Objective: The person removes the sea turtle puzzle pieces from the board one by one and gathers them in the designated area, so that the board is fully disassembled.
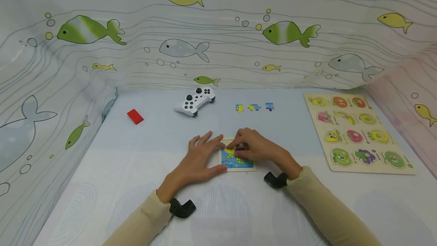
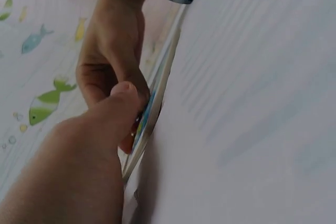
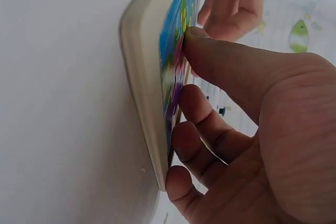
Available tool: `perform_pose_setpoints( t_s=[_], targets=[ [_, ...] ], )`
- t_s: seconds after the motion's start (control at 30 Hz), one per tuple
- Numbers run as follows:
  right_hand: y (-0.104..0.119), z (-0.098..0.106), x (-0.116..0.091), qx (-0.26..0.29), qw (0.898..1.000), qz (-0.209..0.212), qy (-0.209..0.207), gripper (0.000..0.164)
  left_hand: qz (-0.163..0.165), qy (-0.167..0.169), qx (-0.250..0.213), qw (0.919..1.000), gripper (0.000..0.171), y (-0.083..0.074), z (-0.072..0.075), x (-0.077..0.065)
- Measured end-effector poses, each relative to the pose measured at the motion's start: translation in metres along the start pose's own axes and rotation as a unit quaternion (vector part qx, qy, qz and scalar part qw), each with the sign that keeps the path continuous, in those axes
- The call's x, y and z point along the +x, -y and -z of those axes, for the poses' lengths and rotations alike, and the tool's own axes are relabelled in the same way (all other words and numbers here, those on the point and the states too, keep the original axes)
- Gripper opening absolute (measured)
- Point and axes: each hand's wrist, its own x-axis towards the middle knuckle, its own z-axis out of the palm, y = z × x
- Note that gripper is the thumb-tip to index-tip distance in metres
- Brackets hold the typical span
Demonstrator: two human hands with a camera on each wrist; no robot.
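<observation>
A small jigsaw puzzle (image 1: 238,164) in a pale wooden frame lies flat on the table, its picture blue with yellow, green and purple parts. My left hand (image 1: 203,158) is spread along its left side, fingertips at the upper left corner and thumb at the lower left corner. Over the upper right part bends my right hand (image 1: 254,145), its thumb and fingers pinching a puzzle piece at the surface; fingers mostly hide that piece. In the right wrist view, the right thumb (image 3: 226,59) touches the picture, and other curled fingers (image 3: 186,140) meet the frame edge.
Three loose jigsaw pieces (image 1: 254,107) lie in a row behind the puzzle. A white game controller (image 1: 196,101) sits at the back, with a red rectangular block (image 1: 135,116) to its left. On the right is a wooden fruit peg board (image 1: 356,134). Fish-printed cloth (image 1: 222,22) walls the table.
</observation>
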Motion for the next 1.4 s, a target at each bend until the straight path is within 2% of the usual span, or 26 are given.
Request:
perform_pose_setpoints(
  t_s=[0.17,0.3,0.53,1.03,1.4],
  targets=[
    [0.0013,-0.0006,0.0008,0.009,1.000,-0.008,0.004,0.026,0.021,-0.007,0.047,0.9987,0.074,0.0008,-0.0029,-0.0002],
    [0.0009,-0.0004,0.0007,0.016,1.000,-0.013,0.005,0.025,0.038,-0.014,0.079,0.9961,0.076,-0.0002,-0.0036,0.0000],
    [0.0000,-0.0007,0.0020,0.020,1.000,-0.018,0.004,0.025,0.054,-0.015,0.100,0.9934,0.078,-0.0016,-0.0029,-0.0008],
    [0.0070,-0.0005,0.0003,0.047,0.999,-0.011,-0.006,0.022,0.057,-0.006,0.092,0.9941,0.079,-0.0045,0.0000,0.0005],
    [0.0056,-0.0081,0.0039,0.117,0.993,-0.010,-0.008,0.014,0.058,-0.007,0.086,0.9945,0.078,-0.0039,-0.0004,0.0000]
  ],
)
